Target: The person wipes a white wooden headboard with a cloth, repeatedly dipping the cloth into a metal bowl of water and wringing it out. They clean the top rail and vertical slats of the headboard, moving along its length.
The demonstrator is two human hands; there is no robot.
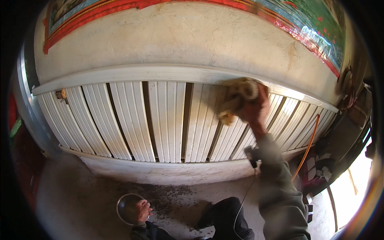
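Note:
My right hand is closed round a bunched tan rag, both a little blurred. The rag is up against the top part of a white slatted radiator, just under its white top rail. Low down, my left hand has its fingers curled, with a thin white stick that looks like a cigarette between them. Behind that hand, a round metal basin rests on the floor; I cannot tell whether they touch.
Dark wet spots mark the concrete floor below the radiator. An orange hose leans at its right end, and a thin cable hangs by my right arm. A small brownish valve sticks out at the left. Red-bordered pictures cover the upper wall.

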